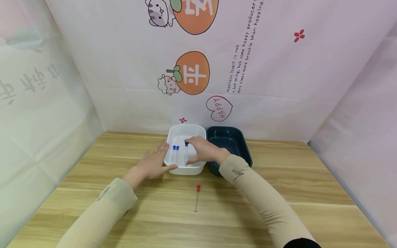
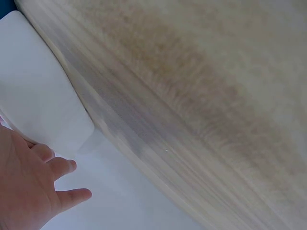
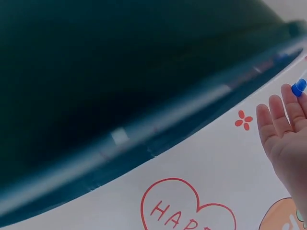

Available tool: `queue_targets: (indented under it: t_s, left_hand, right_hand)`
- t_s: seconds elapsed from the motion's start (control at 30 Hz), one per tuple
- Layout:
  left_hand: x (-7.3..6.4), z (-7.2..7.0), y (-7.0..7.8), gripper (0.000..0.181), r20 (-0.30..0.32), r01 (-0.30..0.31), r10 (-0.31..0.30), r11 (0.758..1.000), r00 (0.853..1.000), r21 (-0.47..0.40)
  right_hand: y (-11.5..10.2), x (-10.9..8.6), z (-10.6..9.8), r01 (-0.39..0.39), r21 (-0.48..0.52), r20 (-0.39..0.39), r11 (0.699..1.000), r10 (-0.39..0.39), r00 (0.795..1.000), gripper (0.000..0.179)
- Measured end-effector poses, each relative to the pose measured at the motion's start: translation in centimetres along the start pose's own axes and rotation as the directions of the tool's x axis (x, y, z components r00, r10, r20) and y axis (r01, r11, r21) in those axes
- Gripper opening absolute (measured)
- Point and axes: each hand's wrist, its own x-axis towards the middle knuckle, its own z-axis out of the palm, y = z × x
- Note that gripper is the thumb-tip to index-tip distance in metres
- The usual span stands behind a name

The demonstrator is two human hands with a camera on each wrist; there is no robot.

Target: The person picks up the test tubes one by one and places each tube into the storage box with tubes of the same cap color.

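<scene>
Over the white bin (image 1: 187, 170), my right hand (image 1: 203, 150) holds a blue-capped test tube (image 1: 186, 152) upright between thumb and fingertips. In the right wrist view, the tube's blue cap (image 3: 299, 87) shows at the fingertips of my right hand (image 3: 290, 139). My left hand (image 1: 152, 164) touches the left side and near corner of the white bin with its fingers spread. The left wrist view shows my left hand (image 2: 26, 179) against the bin's outer wall (image 2: 43, 81). Two more blue-capped test tubes (image 1: 175, 153) lie side by side inside the white bin.
A dark blue bin (image 1: 245, 148) stands right beside the white one, partly behind my right wrist. On the wooden table (image 1: 155, 220), a red-capped test tube (image 1: 196, 199) lies in front of the bins. A printed cloth backdrop (image 1: 263, 113) rises behind them.
</scene>
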Motion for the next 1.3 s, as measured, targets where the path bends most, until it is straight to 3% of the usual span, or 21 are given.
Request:
queue_targets:
  t_s: [0.47, 0.93, 1.3]
  left_hand:
    - [-0.2, -0.2, -0.1, 0.102, -0.009, -0.003, 0.003, 1.0, 1.0, -0.015]
    - [-0.3, -0.3, 0.0, 0.106, 0.0, -0.007, 0.007, 1.0, 1.0, 0.001]
    - [-0.2, 0.0, -0.1, 0.106, -0.008, -0.012, 0.012, 1.0, 1.0, -0.007]
  right_hand:
    - [-0.4, 1.9, 0.8, -0.038, -0.129, -0.006, 0.991, 0.037, 0.999, 0.091]
    - [-0.7, 3.0, 1.8, -0.124, -0.093, 0.019, 0.988, 0.126, 0.992, 0.088]
    - [-0.9, 3.3, 2.7, -0.143, -0.112, 0.02, 0.983, 0.147, 0.989, 0.085]
